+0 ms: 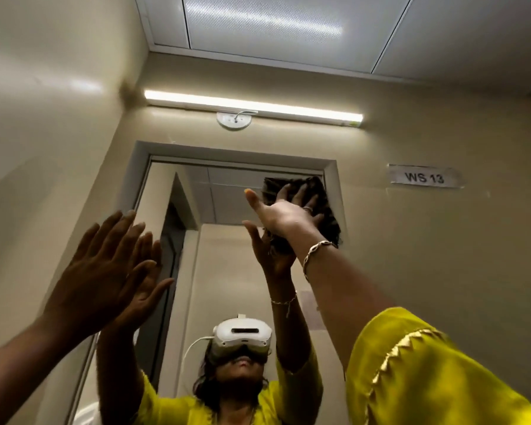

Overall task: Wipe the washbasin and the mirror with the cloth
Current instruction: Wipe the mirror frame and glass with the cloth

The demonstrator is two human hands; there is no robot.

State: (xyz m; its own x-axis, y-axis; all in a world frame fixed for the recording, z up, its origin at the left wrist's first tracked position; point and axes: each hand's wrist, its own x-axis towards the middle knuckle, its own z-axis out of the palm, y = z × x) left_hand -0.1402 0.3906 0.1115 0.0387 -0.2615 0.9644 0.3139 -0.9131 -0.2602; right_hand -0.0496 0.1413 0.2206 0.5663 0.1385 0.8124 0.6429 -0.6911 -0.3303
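The framed mirror point(227, 240) hangs on the beige wall straight ahead and shows my reflection. My right hand point(284, 214) presses a dark cloth point(319, 194) flat against the glass in the mirror's top right corner, fingers spread over it. My left hand point(105, 265) is raised with fingers apart, holding nothing, its palm against the mirror's left edge where it meets its own reflection. The washbasin is out of view.
A lit tube lamp point(252, 107) runs along the wall above the mirror, with a round white fitting point(234, 119) under it. A label reading WS 13 point(425, 177) is stuck to the wall at the right. A side wall stands close on the left.
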